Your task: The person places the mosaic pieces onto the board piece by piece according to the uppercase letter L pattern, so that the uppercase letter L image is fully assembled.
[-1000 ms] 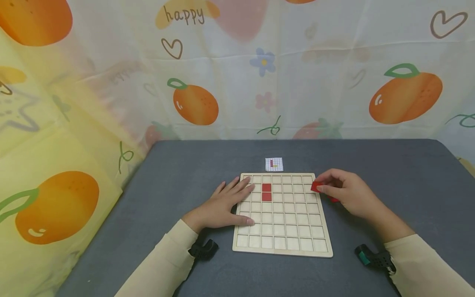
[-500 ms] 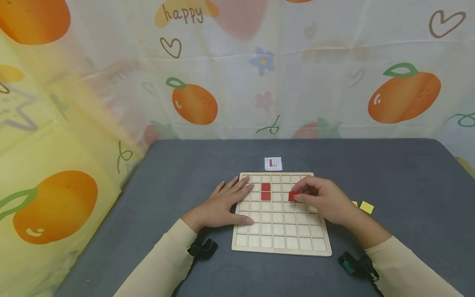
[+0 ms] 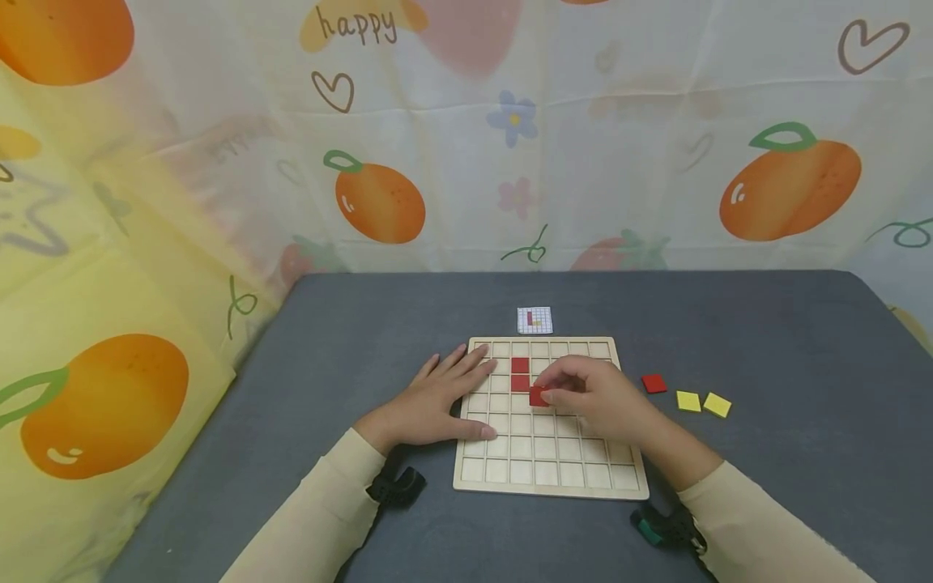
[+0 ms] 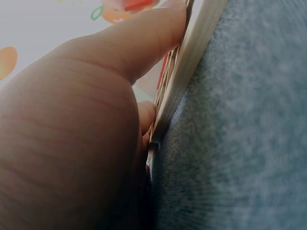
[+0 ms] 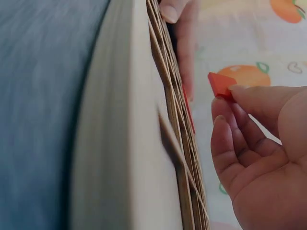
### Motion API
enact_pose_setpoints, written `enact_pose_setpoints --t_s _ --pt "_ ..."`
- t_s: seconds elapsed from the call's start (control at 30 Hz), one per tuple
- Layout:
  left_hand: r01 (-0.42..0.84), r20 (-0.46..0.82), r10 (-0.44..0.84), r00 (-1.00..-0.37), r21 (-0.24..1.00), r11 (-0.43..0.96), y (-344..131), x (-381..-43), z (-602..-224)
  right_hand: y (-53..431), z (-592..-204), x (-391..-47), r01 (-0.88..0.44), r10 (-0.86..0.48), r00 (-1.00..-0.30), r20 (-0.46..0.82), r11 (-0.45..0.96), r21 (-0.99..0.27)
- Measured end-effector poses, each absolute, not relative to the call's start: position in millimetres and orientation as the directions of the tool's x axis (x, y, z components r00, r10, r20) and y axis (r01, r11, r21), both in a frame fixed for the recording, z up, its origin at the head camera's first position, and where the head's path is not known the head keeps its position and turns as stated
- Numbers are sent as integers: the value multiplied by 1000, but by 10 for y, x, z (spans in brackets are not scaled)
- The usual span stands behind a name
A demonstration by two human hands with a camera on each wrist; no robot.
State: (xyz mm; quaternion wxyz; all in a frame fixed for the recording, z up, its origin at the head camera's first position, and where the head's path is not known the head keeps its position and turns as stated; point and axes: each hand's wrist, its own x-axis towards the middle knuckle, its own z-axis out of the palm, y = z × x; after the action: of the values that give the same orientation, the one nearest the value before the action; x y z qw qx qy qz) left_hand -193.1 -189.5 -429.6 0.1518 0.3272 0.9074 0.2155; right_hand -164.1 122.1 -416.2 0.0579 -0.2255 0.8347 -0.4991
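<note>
A pale wooden grid board (image 3: 550,491) lies on the dark table. Two red square tiles (image 3: 520,374) sit one below the other in cells of its upper left part. My left hand (image 3: 437,405) rests spread on the board's left edge, thumb and fingers straight. Over the board, just right of and below the placed pair, my right hand (image 3: 605,397) pinches another red tile (image 3: 539,396) between thumb and fingers. The right wrist view shows this held tile (image 5: 222,85) raised off the board's surface, at the fingertips.
Right of the board lie one loose red tile (image 3: 653,384) and two yellow tiles (image 3: 688,401). A small pattern card (image 3: 535,320) with a printed grid lies beyond the board's far edge. A printed curtain (image 3: 627,186) hangs behind the table (image 3: 364,316).
My right hand has carried the red tile leftward from the board's right edge to near the placed pair, uncovering the loose tiles on the right. My left hand has stayed put.
</note>
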Motion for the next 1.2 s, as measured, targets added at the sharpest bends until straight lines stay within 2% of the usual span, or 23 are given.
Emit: enact_pose_setpoints --t_s 0.2,0.67,1.2 --pt "538 -118 662 -740 488 688 -1897 -1925 -4303 1104 -4200 -1660 -331 -451 -883 130 402 -854" --pt "534 -124 663 -739 493 687 -1897 -1917 -4297 956 -4240 -1639 -319 -419 -903 96 504 -803" --pt "529 -130 656 -743 486 696 -1899 -1923 -4313 978 -4228 -1639 -378 -482 -871 94 535 -755"
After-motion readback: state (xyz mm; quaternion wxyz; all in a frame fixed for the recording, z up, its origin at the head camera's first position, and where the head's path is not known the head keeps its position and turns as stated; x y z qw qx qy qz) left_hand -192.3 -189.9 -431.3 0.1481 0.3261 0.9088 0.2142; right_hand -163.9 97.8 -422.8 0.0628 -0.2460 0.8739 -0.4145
